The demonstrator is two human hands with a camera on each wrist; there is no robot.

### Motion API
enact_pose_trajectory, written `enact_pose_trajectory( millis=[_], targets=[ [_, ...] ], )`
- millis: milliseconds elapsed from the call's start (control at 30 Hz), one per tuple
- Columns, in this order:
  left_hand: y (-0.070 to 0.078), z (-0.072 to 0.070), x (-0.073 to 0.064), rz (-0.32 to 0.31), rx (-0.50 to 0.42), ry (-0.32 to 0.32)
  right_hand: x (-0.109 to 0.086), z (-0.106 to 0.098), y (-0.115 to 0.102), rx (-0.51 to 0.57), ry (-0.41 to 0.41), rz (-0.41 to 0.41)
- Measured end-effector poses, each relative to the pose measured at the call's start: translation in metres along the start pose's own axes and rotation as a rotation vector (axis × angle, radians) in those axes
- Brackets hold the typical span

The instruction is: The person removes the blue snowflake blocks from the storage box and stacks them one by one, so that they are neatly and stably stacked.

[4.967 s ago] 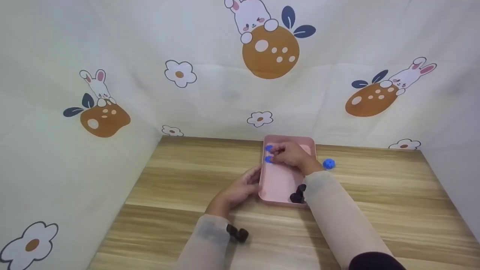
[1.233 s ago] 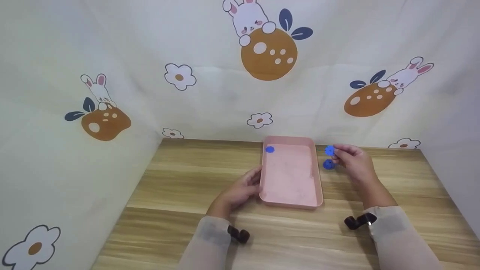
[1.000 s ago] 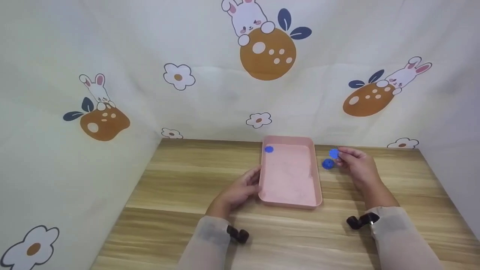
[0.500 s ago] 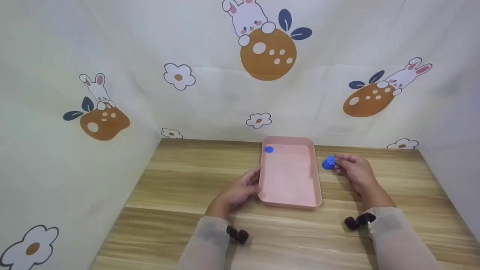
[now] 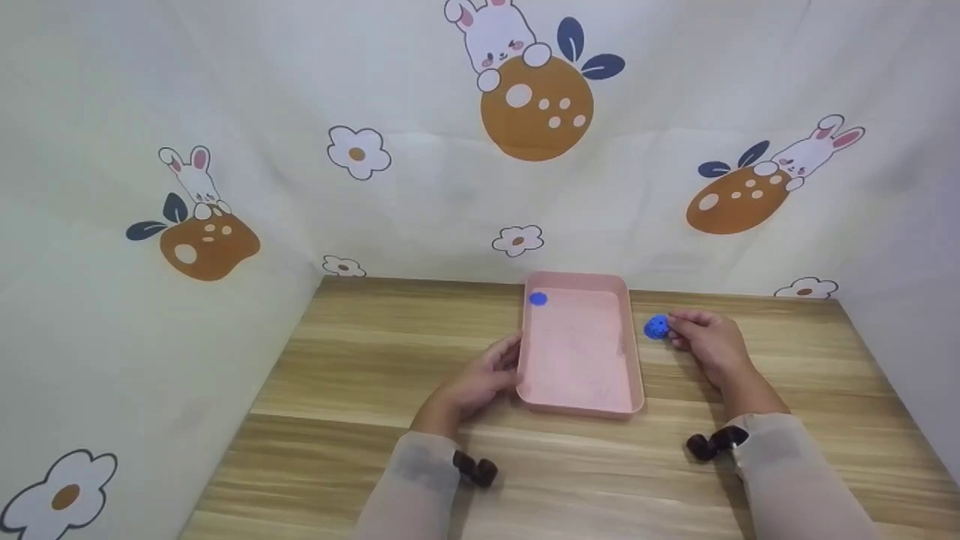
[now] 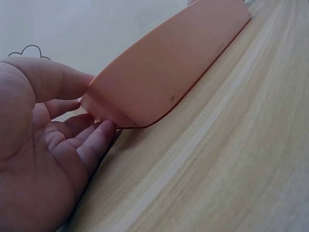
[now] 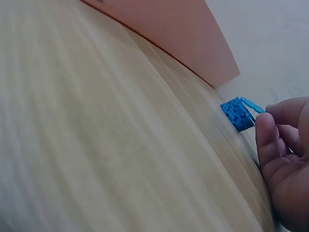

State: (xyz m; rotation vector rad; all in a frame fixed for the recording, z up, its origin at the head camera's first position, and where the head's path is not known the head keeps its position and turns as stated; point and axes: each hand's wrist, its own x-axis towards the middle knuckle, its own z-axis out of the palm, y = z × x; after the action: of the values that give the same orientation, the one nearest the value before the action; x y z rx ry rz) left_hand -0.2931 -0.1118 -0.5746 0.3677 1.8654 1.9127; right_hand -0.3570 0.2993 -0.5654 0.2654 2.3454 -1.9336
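Thumb and fingers of my right hand [image 5: 712, 341] pinch a thin blue notched plastic disc [image 7: 252, 105]. It is tilted, one edge at the top of a short stack of like blue discs [image 7: 237, 115], which stands on the table right of a pink tray [image 5: 577, 352]. From the head the held disc and the stack overlap. My left hand [image 5: 484, 380] touches the outside of the tray's left wall near the front corner, thumb and fingertips against it and none over the rim. One more blue disc [image 5: 538, 298] lies inside the tray at its far left corner.
The wood-grain table [image 5: 360, 360] meets a pale cloth wall [image 5: 420, 195] printed with rabbits, oranges and flowers just behind the tray. Black camera mounts [image 5: 476, 469] sit on both wrists, over light sleeves.
Earlier my right hand was in the tray over two discs; one is now out, in its fingers. That disc has come down onto the stack. My left hand has stayed at the tray.
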Motion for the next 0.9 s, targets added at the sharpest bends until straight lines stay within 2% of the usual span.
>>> enact_pose_trajectory(
  millis=[233,533,900],
  targets=[
    [-0.0016,-0.0015,0.0008,0.008,0.002,-0.015,-0.0006,0.0018,-0.0012,-0.05,0.014,0.001],
    [-0.001,-0.001,0.001,-0.011,0.015,0.004,0.001,0.0027,0.0002,-0.06,0.027,0.014],
    [-0.0026,-0.0023,0.0021,0.013,0.021,-0.011,0.0029,0.0027,0.0021,-0.05,0.021,0.011]
  ],
)
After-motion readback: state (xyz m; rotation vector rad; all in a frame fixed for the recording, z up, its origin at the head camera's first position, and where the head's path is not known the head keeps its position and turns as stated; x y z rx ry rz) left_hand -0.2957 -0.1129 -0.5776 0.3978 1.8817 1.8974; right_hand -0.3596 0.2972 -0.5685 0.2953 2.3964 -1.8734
